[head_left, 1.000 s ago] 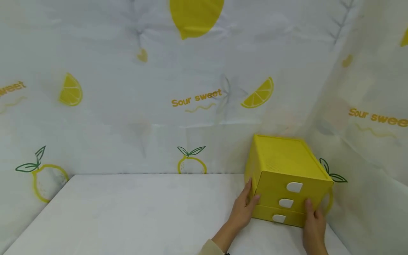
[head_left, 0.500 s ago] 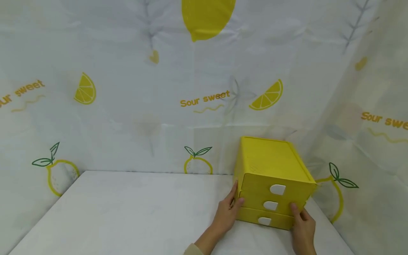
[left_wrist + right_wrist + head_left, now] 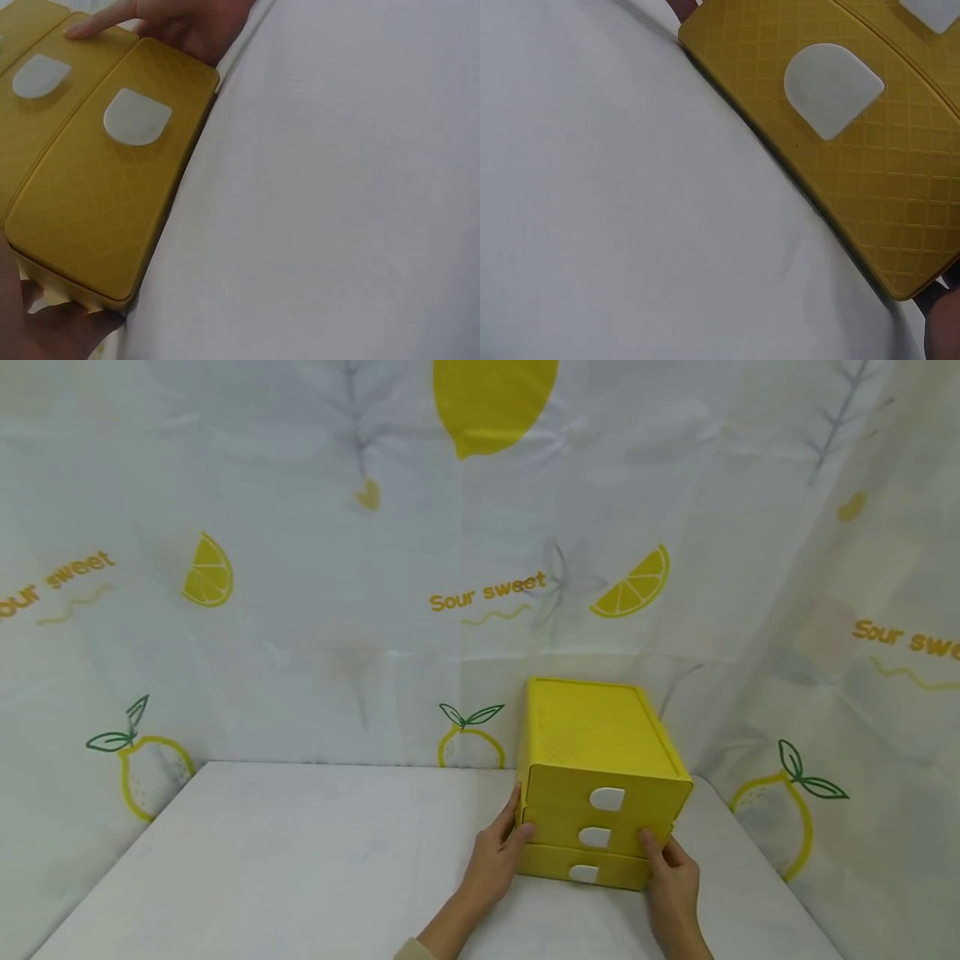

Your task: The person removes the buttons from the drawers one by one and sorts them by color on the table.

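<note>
A yellow storage box with three drawers (image 3: 600,727) stands on the white table, right of centre in the head view. Each drawer front carries a white rounded tab (image 3: 607,799). My left hand (image 3: 489,864) grips the box's left side, thumb on the front edge. On the other side, my right hand (image 3: 672,889) holds the box with its thumb against the front. The left wrist view shows fingers of the left hand (image 3: 56,330) curled at the lower side of the bottom drawer (image 3: 97,202). Close up in the right wrist view, that drawer's front has a diamond-pattern surface (image 3: 870,180).
The white table (image 3: 300,860) runs from the back wall toward me. Behind and to the right hang white sheets (image 3: 337,652) printed with lemons and lettering. The box's back end stands close to the rear sheet.
The drawer box has moved left along the table, away from the right wall, with both hands holding its sides. The head view has also turned slightly. All drawers stay closed.
</note>
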Tool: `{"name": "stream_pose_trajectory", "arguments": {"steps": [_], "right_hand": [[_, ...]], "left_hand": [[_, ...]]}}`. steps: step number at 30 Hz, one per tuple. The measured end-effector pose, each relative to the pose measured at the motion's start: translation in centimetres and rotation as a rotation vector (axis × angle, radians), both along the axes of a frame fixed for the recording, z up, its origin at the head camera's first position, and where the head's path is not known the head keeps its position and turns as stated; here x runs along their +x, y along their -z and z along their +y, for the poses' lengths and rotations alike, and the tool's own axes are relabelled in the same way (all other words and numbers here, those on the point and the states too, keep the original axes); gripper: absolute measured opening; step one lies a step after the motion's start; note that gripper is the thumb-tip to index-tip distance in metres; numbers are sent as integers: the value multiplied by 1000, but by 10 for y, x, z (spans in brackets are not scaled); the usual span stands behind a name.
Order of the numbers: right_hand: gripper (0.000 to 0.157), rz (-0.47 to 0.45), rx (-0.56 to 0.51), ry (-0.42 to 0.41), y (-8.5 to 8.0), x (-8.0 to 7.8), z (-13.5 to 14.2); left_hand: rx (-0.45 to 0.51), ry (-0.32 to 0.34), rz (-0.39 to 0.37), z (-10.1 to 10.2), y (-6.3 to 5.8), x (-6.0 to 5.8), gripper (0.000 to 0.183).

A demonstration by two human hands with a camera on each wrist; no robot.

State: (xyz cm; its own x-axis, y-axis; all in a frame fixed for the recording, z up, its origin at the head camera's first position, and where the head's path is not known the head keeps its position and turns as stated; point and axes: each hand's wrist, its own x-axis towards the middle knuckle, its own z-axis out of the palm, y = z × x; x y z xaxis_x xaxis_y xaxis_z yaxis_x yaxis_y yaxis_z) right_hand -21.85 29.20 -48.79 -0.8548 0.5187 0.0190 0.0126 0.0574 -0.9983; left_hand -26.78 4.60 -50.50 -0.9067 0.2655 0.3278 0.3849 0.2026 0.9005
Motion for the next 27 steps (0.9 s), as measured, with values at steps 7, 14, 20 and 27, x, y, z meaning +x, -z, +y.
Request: {"name": "stream_pose_trajectory", "arguments": {"steps": [7,14,20,27], "right_hand": [[72,-33,14,-71,-3,-3,-24],[67,-21,90,-143,-3,-10,-51],[65,6,92,-193,-1,-17,-79],[63,39,72,-250,4,-27,-110]], "left_hand": [[-16,-25,-4,-28,1,2,59],[-13,-76,7,-59,0,2,58],[-21,-125,3,-91,0,5,57],[-37,-217,21,-123,2,8,56]]}}
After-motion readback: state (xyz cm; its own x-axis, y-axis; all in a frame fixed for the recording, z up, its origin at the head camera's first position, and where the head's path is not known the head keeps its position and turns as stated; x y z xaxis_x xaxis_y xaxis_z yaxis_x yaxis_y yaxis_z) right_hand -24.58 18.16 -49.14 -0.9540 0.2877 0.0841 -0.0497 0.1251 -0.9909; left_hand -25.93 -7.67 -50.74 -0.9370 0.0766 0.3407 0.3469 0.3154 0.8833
